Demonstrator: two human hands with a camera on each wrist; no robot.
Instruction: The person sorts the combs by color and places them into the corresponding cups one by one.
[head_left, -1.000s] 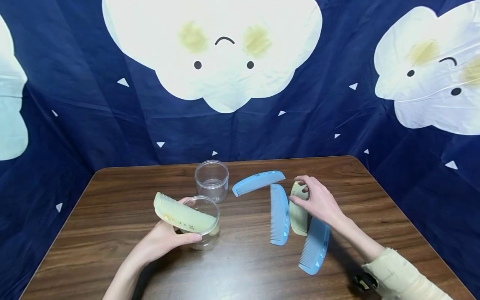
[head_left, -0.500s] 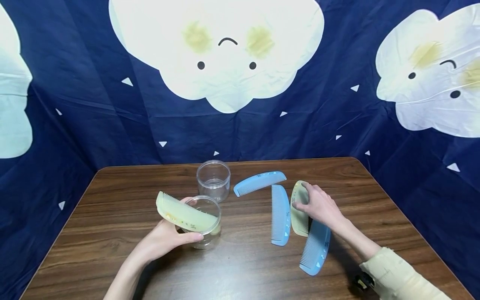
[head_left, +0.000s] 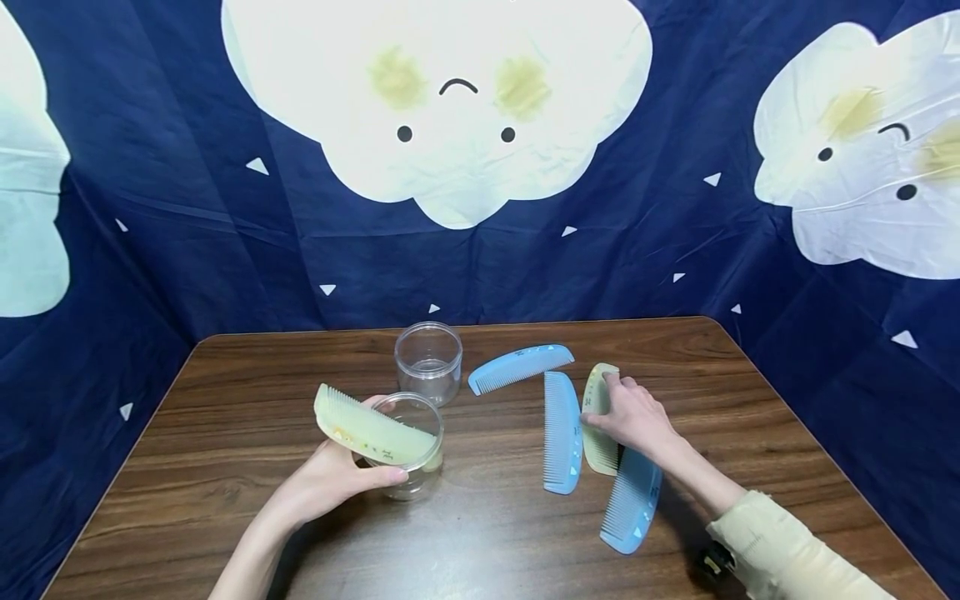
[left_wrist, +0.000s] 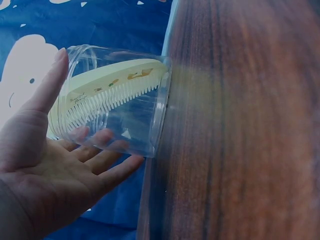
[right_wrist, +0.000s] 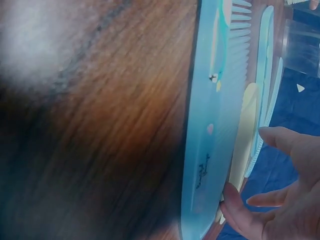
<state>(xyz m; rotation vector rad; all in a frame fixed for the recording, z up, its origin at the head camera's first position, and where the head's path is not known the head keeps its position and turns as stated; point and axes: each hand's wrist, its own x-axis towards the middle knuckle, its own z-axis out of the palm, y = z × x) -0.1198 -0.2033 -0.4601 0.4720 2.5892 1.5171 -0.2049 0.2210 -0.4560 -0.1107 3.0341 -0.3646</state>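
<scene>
Navy drape point(head_left: 180, 217) is hung behind the wood tabletop point(head_left: 487, 542). By the left hand point(head_left: 330, 479) a clear jar point(left_wrist: 142, 120) is gripped round its sides, pale comb point(head_left: 367, 429) leaned inside, pointing up-left. Flat green comb point(head_left: 600, 454) is straddled on the tabletop by the right hand point(head_left: 636, 414), pinch can't be told; probably light, stiff, slick, best taken mid-length by its edges. Long axis near-to-far, teeth rightward.

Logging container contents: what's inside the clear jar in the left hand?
One pale green comb, slanted, its upper end sticking out of the clear jar. Nothing else shows inside. In the head view, the left hand and the comb itself cover part of the interior.
</scene>
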